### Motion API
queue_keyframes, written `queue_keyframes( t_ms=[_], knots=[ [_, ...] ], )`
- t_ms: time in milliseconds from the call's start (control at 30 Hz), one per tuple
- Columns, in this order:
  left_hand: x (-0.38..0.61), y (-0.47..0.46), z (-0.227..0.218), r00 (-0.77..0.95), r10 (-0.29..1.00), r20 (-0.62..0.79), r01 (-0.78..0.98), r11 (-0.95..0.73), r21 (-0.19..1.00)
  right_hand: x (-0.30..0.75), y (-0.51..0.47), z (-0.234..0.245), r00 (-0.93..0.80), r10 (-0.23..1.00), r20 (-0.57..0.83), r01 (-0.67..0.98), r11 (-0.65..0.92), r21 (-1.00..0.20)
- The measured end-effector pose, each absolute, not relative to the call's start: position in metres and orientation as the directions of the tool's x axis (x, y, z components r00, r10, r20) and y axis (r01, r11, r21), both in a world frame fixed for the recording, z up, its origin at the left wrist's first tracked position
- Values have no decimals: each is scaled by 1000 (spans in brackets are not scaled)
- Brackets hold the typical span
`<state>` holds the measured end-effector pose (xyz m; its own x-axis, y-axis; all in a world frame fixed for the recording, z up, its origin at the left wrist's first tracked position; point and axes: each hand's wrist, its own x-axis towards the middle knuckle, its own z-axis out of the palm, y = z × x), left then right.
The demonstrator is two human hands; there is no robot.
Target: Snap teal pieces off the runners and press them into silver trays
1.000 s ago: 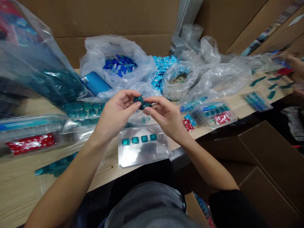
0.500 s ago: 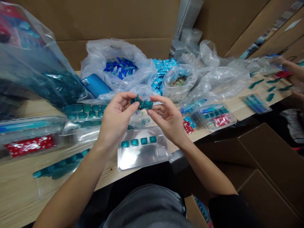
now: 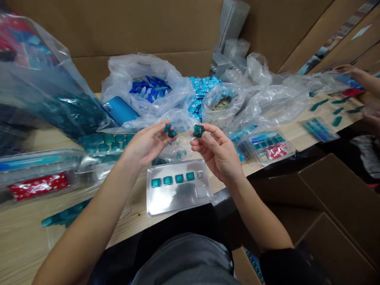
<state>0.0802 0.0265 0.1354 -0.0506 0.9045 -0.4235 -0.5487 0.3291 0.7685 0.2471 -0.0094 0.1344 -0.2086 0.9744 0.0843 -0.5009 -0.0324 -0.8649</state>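
Note:
My left hand (image 3: 151, 142) holds a small cluster of dark teal plastic pieces (image 3: 170, 130) between thumb and fingers. A single teal square piece (image 3: 198, 131) is pinched in my right hand (image 3: 218, 150), apart from the left one. Below both hands lies a clear plastic tray (image 3: 175, 200) near the table's front edge. Several teal square pieces (image 3: 179, 178) sit in a row along its upper part. To the right of that row the tray has bare moulded recesses.
Behind are a plastic bag of blue pieces (image 3: 151, 88), a blue phone (image 3: 121, 111) and blue packets (image 3: 204, 87). Filled trays (image 3: 268, 148) stand right, a red dotted packet (image 3: 38, 186) left. Another person's hand (image 3: 353, 72) is at far right. Cardboard boxes (image 3: 332, 186) stand below.
My hands have moved apart. The teal strip they held together is now in two parts, a cluster in the left hand and one square piece in the right.

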Motion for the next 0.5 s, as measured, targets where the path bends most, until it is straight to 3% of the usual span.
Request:
queue_keyframes(
  t_ms=[133, 367, 433, 500],
  knots=[
    [83, 26, 144, 7, 850, -527, -591, 429, 683, 245, -24, 142, -296, 954, 38, -543, -135, -829],
    [82, 7, 156, 30, 898, -439, -537, 385, 751, 253, -29, 141, -335, 942, 10, -511, -173, -842],
    [79, -1, 158, 41, 904, -426, -525, 382, 761, 263, -30, 135, -322, 946, 22, -430, -125, -894],
    [75, -7, 159, 21, 903, -429, -533, 373, 759, 276, -32, 126, -271, 959, 88, -213, 29, -977]
  ],
)
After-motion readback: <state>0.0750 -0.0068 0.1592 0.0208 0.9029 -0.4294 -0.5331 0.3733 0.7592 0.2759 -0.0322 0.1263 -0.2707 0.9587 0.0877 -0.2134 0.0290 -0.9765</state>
